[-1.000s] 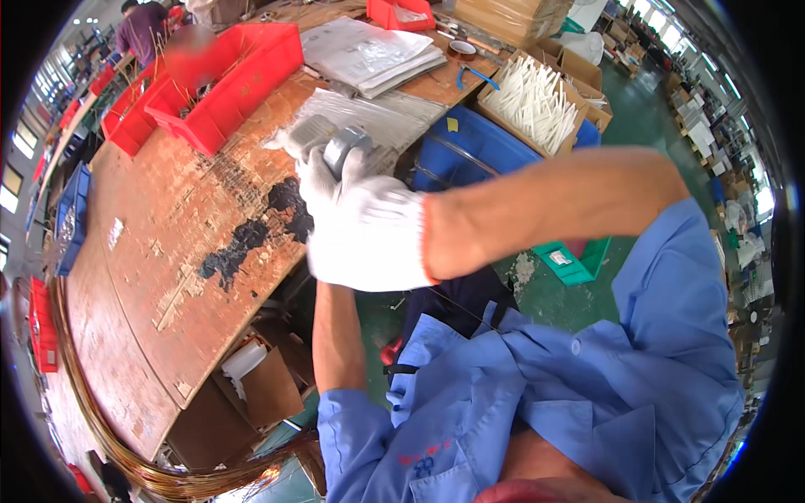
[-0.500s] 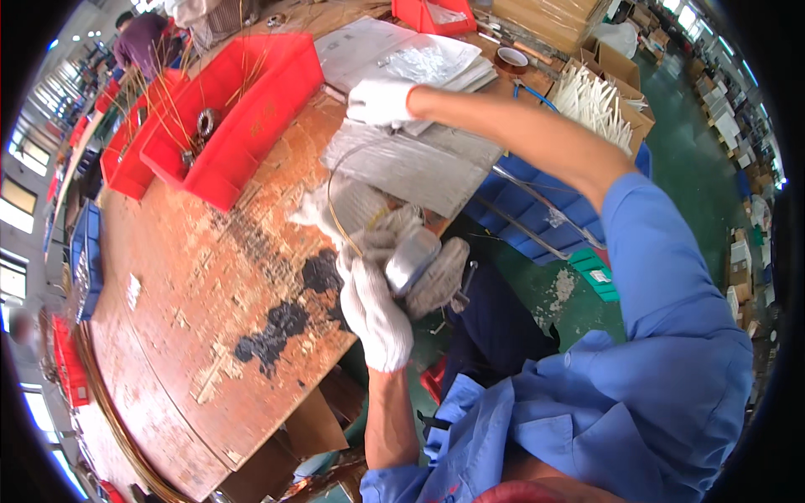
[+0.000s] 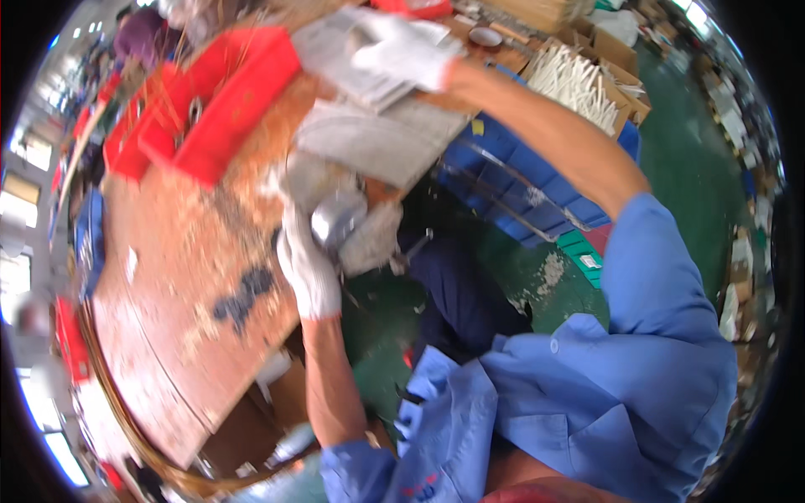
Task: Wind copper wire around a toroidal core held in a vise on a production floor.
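Observation:
My left hand [image 3: 309,267], in a white knitted glove, is at the table's front edge, fingers pressed together. A thin wire [image 3: 289,158] seems to rise from its fingertips, though blur makes it faint. Right beside this hand is a rounded silvery metal piece [image 3: 338,220] set among grey rags [image 3: 375,241]; a metal bar handle [image 3: 417,245] sticks out near them. My right hand [image 3: 402,52], also gloved, is stretched out above a pile of papers and clear plastic [image 3: 323,52]. Motion smears its fingers, so their grip is hidden.
Red bins [image 3: 222,109] with wires stand at the far left of the worn wooden table [image 3: 159,310]. A grey flat sheet [image 3: 381,138] lies near the rags. Blue crates [image 3: 507,180] and a box of white strips [image 3: 574,88] are to the right. Black smears [image 3: 243,298] mark the wood.
The view has shifted, so the table, rags and left hand appear farther left. My right hand has moved away from the table's near edge, up over the papers. The wire looks fainter.

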### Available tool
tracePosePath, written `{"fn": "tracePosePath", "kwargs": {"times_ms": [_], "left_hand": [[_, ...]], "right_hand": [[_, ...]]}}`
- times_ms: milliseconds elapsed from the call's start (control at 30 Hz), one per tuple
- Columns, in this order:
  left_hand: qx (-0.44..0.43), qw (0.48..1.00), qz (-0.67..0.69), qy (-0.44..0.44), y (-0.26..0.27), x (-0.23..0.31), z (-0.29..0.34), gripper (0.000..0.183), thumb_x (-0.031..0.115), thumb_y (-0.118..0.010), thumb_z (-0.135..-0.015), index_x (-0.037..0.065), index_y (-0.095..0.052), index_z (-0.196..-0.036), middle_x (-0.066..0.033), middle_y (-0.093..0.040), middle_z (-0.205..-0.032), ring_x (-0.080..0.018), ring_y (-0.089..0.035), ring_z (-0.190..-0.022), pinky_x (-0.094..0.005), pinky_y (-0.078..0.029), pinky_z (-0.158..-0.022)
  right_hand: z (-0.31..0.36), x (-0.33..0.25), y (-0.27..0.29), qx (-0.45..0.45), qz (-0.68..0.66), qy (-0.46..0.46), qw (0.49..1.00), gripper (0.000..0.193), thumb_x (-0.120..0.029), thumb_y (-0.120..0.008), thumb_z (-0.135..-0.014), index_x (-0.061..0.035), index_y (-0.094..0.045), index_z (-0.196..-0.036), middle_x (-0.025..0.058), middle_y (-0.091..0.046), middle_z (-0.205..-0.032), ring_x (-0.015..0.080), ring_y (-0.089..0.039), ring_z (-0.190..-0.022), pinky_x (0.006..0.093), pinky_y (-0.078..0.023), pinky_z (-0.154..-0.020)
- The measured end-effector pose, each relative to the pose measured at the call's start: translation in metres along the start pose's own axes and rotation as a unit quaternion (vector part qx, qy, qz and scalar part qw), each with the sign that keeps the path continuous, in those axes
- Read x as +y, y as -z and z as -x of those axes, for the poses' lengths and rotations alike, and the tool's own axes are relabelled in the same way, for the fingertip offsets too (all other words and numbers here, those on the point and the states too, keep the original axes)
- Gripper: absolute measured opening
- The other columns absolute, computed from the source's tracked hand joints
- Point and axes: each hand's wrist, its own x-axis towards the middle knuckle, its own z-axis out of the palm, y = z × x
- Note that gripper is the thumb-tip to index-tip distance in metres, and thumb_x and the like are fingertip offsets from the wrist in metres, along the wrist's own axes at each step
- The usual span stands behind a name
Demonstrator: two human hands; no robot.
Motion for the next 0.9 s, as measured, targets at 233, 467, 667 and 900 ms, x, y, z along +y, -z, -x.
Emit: {"fn": "tracePosePath", "kwargs": {"times_ms": [233, 467, 667, 900], "left_hand": [[-0.104, 0.984, 0.048, -0.137, -0.003, 0.008, -0.033, 0.044, 0.033, -0.056, -0.107, -0.003, -0.073, -0.124, -0.0130, -0.074, -0.120, -0.0197, -0.067, -0.111, -0.0328, -0.051, -0.099], [-0.142, 0.971, -0.135, -0.137, 0.016, 0.020, -0.095, 0.043, 0.033, -0.062, -0.098, -0.004, -0.076, -0.115, -0.0166, -0.078, -0.106, -0.0212, -0.072, -0.101, -0.0324, -0.053, -0.094], [-0.297, 0.902, -0.289, -0.123, 0.002, 0.041, -0.125, 0.044, 0.036, -0.066, -0.097, -0.005, -0.077, -0.109, -0.0115, -0.075, -0.090, -0.0151, -0.069, -0.081, -0.0321, -0.054, -0.075], [-0.392, 0.786, -0.405, -0.254, -0.027, 0.060, -0.156, 0.037, 0.033, -0.068, -0.089, 0.000, -0.079, -0.100, -0.0182, -0.076, -0.085, -0.0245, -0.074, -0.079, -0.0394, -0.057, -0.077]], "right_hand": [[0.274, -0.071, 0.009, -0.059, -0.267, -0.078, 0.959, 0.033, -0.019, -0.052, -0.112, -0.0057, -0.054, -0.142, -0.0057, -0.050, -0.075, 0.0013, -0.051, -0.059, 0.0205, -0.039, -0.052], [0.343, -0.077, -0.061, -0.130, -0.292, -0.279, 0.906, 0.027, -0.011, -0.063, -0.104, -0.0027, -0.063, -0.130, -0.0045, -0.057, -0.080, 0.0015, -0.048, -0.060, 0.0228, -0.038, -0.053], [0.277, -0.088, -0.082, -0.083, -0.320, -0.241, 0.912, 0.020, -0.021, -0.060, -0.108, -0.0027, -0.063, -0.117, -0.0006, -0.060, -0.080, 0.0039, -0.052, -0.058, 0.0243, -0.045, -0.052], [0.218, -0.101, -0.039, -0.286, -0.116, -0.278, 0.910, 0.015, -0.019, -0.057, -0.106, -0.0040, -0.057, -0.108, 0.0054, -0.060, -0.074, 0.0151, -0.061, -0.056, 0.0324, -0.050, -0.051]]}}
